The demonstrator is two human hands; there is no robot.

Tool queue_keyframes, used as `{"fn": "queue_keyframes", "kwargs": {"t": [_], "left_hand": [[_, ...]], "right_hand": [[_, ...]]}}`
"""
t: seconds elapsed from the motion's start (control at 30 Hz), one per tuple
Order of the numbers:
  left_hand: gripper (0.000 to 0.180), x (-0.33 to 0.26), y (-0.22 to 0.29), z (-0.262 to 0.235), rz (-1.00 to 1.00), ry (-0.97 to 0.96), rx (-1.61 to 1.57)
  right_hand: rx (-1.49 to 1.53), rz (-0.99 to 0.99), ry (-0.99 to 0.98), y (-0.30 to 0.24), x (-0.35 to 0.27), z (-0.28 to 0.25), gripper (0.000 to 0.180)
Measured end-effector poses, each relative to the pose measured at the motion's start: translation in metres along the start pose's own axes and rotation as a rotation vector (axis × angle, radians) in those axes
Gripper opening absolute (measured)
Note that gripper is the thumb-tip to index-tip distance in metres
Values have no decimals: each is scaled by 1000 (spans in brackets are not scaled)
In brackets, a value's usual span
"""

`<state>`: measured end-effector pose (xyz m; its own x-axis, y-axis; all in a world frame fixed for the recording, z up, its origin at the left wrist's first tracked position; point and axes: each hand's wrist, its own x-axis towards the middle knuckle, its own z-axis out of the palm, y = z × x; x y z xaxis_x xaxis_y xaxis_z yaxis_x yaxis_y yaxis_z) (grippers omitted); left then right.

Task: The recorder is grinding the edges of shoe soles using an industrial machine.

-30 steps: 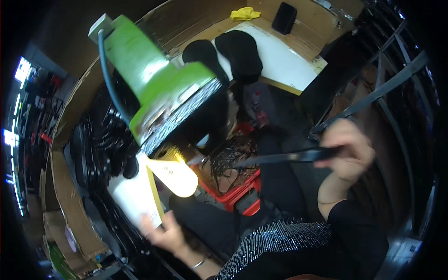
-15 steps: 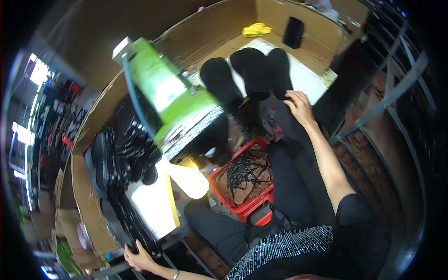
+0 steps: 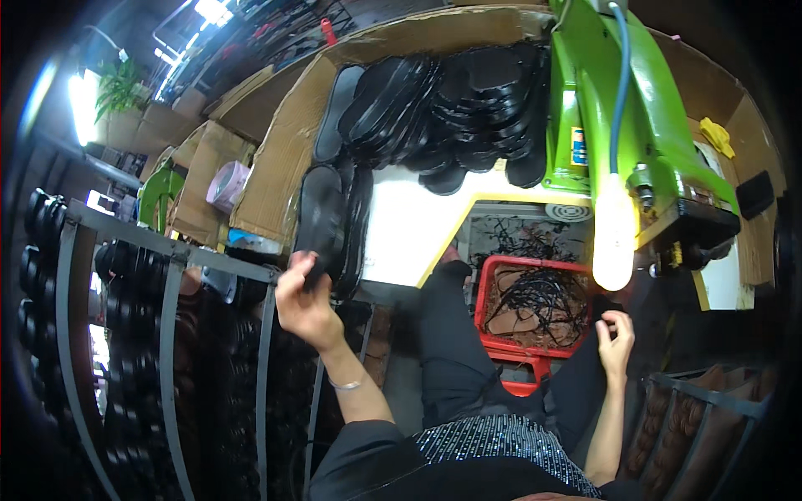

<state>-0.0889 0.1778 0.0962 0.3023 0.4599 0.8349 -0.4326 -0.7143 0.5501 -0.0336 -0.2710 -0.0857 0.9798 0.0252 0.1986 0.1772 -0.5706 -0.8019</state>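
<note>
My left hand (image 3: 307,307) is closed on the near end of a black shoe sole (image 3: 321,204), which lies at the left of an upright row of soles. Thick stacks of black soles (image 3: 489,104) rest behind it on the white tabletop (image 3: 401,221). My right hand (image 3: 616,342) hovers by my right knee with curled fingers, beside a dark piece (image 3: 608,307) too murky to name. Between the hands stands a green press machine (image 3: 585,108) with a glowing lamp (image 3: 614,242) at its front.
A red basket (image 3: 522,349) of black trimmings sits between my legs. Grey metal racks of soles stand at left (image 3: 171,326) and right (image 3: 710,392). Cardboard walls (image 3: 280,154) border the table. A yellow cloth (image 3: 717,138) and a black object (image 3: 756,194) lie at far right.
The view has swung left. My left hand has gone from the near table edge to a sole's end. My right hand has left the soles right of the machine and come back toward my knee.
</note>
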Motion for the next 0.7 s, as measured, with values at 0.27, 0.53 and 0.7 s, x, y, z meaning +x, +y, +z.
{"fn": "queue_keyframes", "kwargs": {"t": [0.27,0.53,0.7], "left_hand": [[56,-111,102,117,-505,-256,-563],[40,-178,112,177,-740,-618,-499],[19,-164,134,207,-759,-939,-346]], "right_hand": [[680,113,-299,-53,-31,65,79],[822,617,-254,2,-100,26,25],[944,617,-281,14,-112,31,40]]}}
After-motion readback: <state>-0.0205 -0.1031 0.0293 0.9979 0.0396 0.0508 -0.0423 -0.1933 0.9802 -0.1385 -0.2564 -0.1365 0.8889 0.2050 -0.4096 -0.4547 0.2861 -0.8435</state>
